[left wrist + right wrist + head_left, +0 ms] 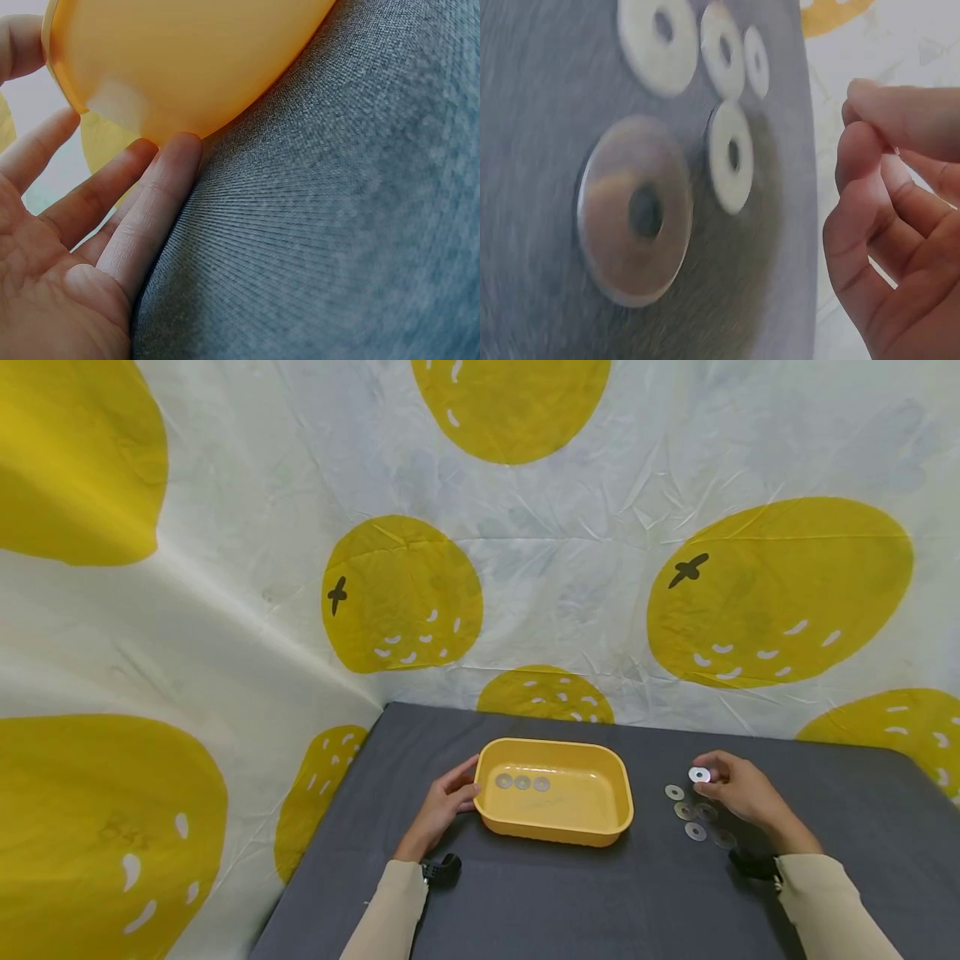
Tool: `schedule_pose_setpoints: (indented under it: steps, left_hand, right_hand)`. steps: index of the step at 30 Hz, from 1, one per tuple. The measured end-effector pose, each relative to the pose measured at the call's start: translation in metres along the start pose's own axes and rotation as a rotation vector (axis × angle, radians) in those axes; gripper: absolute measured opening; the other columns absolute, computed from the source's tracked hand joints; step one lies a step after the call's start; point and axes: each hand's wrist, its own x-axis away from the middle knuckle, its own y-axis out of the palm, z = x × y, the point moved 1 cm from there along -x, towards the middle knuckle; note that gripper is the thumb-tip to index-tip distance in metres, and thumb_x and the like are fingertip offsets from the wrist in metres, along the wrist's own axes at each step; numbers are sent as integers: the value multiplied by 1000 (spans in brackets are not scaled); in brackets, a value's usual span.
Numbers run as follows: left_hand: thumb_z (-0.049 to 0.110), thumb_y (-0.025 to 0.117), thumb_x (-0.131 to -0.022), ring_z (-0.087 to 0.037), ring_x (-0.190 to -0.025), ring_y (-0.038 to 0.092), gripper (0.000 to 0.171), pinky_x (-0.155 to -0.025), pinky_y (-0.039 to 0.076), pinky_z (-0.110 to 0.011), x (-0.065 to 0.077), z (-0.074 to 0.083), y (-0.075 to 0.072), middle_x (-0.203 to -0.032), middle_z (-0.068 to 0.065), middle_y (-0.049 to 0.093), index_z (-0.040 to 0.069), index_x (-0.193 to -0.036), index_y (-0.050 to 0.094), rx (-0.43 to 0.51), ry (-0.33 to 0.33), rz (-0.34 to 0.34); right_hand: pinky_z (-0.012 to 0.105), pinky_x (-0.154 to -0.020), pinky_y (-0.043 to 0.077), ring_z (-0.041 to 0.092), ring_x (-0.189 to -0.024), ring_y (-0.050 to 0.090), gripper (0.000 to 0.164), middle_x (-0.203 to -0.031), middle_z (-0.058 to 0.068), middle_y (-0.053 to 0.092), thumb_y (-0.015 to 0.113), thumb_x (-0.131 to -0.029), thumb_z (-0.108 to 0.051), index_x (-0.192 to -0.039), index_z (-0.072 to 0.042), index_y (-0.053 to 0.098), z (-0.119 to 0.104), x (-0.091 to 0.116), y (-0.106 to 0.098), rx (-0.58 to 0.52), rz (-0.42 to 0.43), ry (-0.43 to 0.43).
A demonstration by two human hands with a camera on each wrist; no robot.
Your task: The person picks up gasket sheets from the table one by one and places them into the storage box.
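Held washer (693, 774): pinched between thumb and index finger of the right hand (738, 787); apparently raised off the grey-covered worktop (570, 902).
Right fingers: gripping that washer by its edge, tips close together.
Tray bearing: yellow plastic tray (551, 832) is set to the left of the right fingers, well apart, with some of the loose washers in between.
Tray axis: long side is aligned left to right, so the right hand is faced by a short end.
Left hand (441, 808): nearer to the tray; its fingers are laid fairly straight against the left end, touching (no wrap-round is seen).
Trayed washers (517, 782): three, laid flat in a row in the left half.
Loose washers (688, 832): five, laid flat just beside the right hand.
Washer look: thin, round, silvery metal, central hole (no long axis to be matched); the held one is brightly lit in the head view, mostly hidden in the right wrist view.
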Motion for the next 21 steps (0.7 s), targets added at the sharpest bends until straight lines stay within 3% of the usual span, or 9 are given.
schedule_pose_setpoints:
  steps: [5,21]
  left_hand:
    - [28,68,-100,-21,-110,69,60,-88,61,-31,-1,1,0,-138,-18,62,27,-156,46,2,-4,4]
    - [30,69,-99,-18,-109,69,58,-89,61,-33,-1,2,-1,-133,-13,63,33,-153,49,-2,-1,3]
  right_hand:
    - [27,-60,51,11,-73,63,41,-92,11,71,75,-90,-7,-125,8,58,-15,-3,3,-53,-14,-11]
    - [28,-60,42,18,-79,48,36,-102,12,59,81,-89,-23,-116,-5,67,-56,-8,21,18,64,-61]
